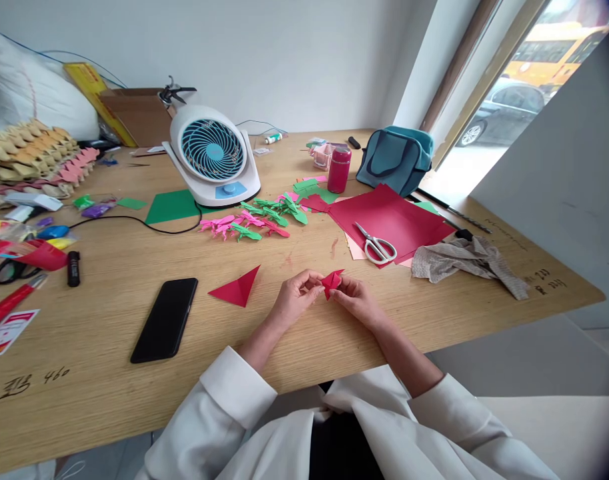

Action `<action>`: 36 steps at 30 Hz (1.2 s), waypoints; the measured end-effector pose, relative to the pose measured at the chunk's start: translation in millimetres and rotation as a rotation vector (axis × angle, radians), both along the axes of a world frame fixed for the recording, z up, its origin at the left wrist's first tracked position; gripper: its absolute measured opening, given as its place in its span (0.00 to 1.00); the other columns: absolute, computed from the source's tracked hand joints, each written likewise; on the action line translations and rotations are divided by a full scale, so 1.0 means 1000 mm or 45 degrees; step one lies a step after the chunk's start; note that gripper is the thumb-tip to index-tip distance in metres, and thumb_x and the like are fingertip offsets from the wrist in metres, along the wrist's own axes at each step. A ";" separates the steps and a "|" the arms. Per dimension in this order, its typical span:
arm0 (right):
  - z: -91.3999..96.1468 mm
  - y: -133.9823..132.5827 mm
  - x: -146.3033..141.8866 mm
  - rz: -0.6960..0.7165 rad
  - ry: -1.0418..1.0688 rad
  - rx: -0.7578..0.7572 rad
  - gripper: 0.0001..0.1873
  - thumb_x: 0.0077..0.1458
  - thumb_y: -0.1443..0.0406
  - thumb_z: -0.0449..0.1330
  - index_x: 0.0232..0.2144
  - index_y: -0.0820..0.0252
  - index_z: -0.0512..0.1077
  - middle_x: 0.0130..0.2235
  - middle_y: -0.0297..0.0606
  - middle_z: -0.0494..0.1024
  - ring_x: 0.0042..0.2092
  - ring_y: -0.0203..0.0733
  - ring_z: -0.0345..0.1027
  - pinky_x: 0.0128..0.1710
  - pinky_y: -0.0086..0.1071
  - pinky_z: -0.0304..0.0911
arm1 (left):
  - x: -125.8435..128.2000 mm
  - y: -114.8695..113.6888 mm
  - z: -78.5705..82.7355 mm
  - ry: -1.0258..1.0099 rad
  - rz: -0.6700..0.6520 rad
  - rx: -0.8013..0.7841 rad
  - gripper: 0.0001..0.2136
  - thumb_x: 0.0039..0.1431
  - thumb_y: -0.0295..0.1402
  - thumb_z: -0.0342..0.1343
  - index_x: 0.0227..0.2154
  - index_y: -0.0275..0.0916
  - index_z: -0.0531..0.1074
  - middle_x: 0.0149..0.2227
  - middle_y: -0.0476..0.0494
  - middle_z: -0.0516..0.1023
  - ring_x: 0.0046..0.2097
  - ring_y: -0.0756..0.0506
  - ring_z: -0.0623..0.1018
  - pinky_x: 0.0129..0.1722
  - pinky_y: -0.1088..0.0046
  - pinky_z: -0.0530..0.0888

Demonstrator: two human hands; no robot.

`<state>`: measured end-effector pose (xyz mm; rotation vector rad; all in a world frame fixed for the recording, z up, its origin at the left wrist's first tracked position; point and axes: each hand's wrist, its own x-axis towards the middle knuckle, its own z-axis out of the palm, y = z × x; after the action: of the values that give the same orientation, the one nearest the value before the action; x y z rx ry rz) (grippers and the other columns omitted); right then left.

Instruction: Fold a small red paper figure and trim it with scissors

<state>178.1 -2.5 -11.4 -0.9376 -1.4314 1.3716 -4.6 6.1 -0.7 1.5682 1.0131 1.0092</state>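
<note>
Pinching with the fingertips [314, 291] of both hands on a small folded red paper [331, 281]

Holds the small folded red paper between left hand [297, 297] and right hand [360, 303], straight in front of the body, over the near part of the wooden table [99, 413]. Presses left thumb and forefinger on its left side, right thumb and fingers on its right; cannot tell how the remaining fingers curl behind it, nor whether it touches the wood.

Taking the held piece as clock centre, with 12 pointing away from the body: has at 9, near the left hand, a creased red triangle [238, 288]. Shows past that, between 8 and 9, a black phone [164, 320], and well apart at 9 a black marker [73, 269].

Shows farther out, between 10 and 11, a loose heap of pink and green paper cut-outs [272, 212], with a white fan [214, 150] behind. Has at 10 a green sheet [169, 208] just beside the fan's base, and well beyond, rows of folded cream and pink paper [32, 160].

Has between 1 and 2 a pair of scissors [380, 251] resting on large red sheets [399, 217]. Shows at 12 an upright red flask [339, 171], at 1 a blue bag [392, 163], near 3 a crumpled beige cloth [464, 261].
</note>
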 end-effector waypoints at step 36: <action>-0.003 -0.006 -0.001 -0.117 0.130 0.129 0.12 0.58 0.54 0.63 0.36 0.56 0.70 0.29 0.32 0.71 0.27 0.34 0.62 0.25 0.28 0.61 | 0.006 -0.006 -0.001 -0.119 0.002 -0.027 0.08 0.56 0.35 0.59 0.37 0.36 0.73 0.30 0.49 0.74 0.30 0.51 0.75 0.28 0.78 0.76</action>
<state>176.8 -8.5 -14.2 -0.8453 -1.3514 1.2496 1.0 -0.1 -1.5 1.4891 0.9577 1.0594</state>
